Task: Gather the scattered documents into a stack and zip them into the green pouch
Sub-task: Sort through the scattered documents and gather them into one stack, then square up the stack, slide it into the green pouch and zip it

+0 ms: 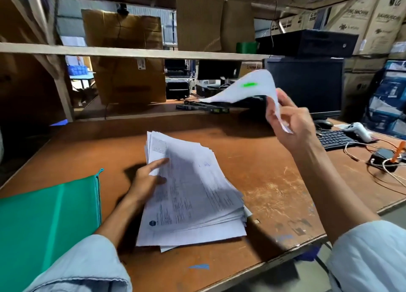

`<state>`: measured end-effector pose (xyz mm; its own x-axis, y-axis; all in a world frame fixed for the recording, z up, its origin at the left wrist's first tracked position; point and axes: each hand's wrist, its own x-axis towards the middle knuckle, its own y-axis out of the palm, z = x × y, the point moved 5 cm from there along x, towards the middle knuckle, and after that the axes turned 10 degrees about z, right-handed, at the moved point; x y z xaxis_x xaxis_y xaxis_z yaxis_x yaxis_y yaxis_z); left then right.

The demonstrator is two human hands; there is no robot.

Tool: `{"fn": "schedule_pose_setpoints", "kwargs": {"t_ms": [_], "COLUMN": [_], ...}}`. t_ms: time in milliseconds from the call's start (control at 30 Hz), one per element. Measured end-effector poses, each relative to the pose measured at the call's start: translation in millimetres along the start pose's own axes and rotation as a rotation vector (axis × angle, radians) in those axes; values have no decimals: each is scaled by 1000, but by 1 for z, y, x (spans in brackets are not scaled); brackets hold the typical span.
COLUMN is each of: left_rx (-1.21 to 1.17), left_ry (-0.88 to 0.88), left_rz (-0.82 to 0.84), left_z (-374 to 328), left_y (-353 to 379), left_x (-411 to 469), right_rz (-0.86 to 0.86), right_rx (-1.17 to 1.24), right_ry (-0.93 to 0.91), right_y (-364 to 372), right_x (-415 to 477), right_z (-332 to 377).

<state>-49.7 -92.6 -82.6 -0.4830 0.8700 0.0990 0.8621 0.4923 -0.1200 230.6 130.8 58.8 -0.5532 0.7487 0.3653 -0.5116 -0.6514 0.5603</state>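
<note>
A thick stack of printed documents (193, 195) lies on the brown desk (274, 182), its sheets fanned and uneven. My left hand (147, 179) holds the stack's left edge, with the index finger stretched over the top sheet. My right hand (292, 120) is raised above the desk at the right and pinches a single white sheet (243, 89) with a green mark, which curls up and away to the left. The green pouch (48, 221) lies flat at the desk's left, its zipper edge facing the stack.
A keyboard (336, 139), a mouse (323, 123), a white handheld device (358, 131) and tangled cables (386, 162) occupy the right end of the desk. A dark monitor (307, 83) stands behind my right hand. A shelf board (131, 51) with cardboard boxes (125, 56) runs across the back.
</note>
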Motion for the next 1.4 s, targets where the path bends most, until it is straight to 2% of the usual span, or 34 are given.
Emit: {"fn": "schedule_pose_setpoints", "kwargs": {"t_ms": [33,100,200,267,367,433,567,633,733,867,967,1033,1133,1300,1400], "left_rx": [-8,16,16,-41,-77,-75,-345,-315,-159,-144,-121,-163,-194,-127,36], "left_ry": [-10,-20,-12,13,34,39,5,1,59,171,317,361,384,423,544], "left_rz": [-5,-4,-12,-69,-157,-178,35,77,55,78,77,73,96,118,6], "left_z": [1,1,1,0,2,3,3,4,3,-4,-19,-29,-39,-54,-89], "left_y": [-1,-2,-2,-2,-1,-3,5,7,6,7,6,7,10,13,1], "left_x": [0,-2,-3,-2,0,-2,-4,-2,-2,-5,-10,-15,-22,-32,-36], "right_rz": [28,62,103,120,245,239,155,131,198,260,243,294,332,337,337], "right_rx": [9,-135,-680,-781,-1019,-1138,-1255,-1332,-1413,-1373,-1028,-819,-710,-777,-886], "right_ry": [75,148,143,278,430,404,277,204,166,159,167,138,90,52,-112], "right_y": [-1,-6,-10,-4,8,5,0,-1,-1,0,6,11,21,35,58], "right_x": [-4,-17,-32,-37,-42,-42,-47,-48,-50,-54,-54,-55,-63,-67,-56], "right_z": [-11,-39,-82,-113,-148,-158,-162,-158,-157,-159,-149,-144,-140,-140,-114]}}
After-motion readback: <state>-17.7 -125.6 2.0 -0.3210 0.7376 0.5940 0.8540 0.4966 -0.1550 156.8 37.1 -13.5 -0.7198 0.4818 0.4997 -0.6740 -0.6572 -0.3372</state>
